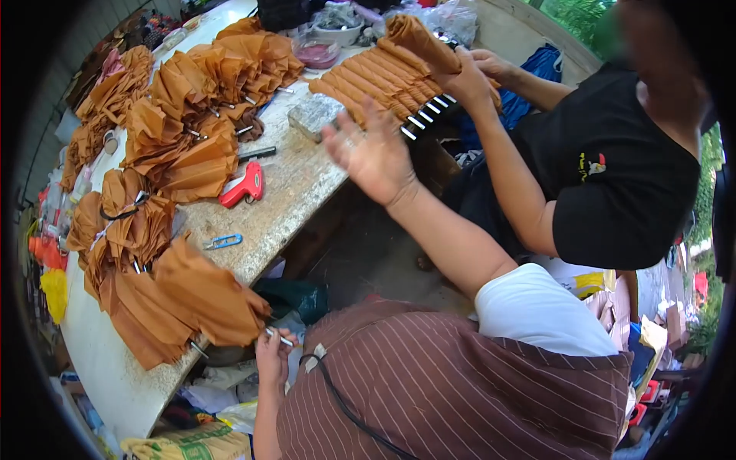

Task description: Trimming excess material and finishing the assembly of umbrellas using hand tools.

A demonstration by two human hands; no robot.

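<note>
— See the left hand (271, 360)?
— Yes: closed around the white shaft (287, 340) of a brown umbrella (215, 295), just beyond the edge of the surface (295, 203).
— And from there?
— Spread leftward over the near end of the surface, slightly blurred, against another brown umbrella (146, 318).
— Now check the right hand (374, 159).
— Raised, fingers spread wide, holding nothing.
— Near what?
— Beside a grey block (308, 119) in this view; impossible to tell whether touching.
— List more on the surface.
— Gladly: a red gun (244, 186), blue snips (222, 241) nearer the umbrella, then a long heap of loose umbrellas (192, 84) farther back.
— Look across at the co-worker (613, 176), too.
— Dressed in black, grasping at the right end of a row of rolled umbrellas (372, 83).
</note>
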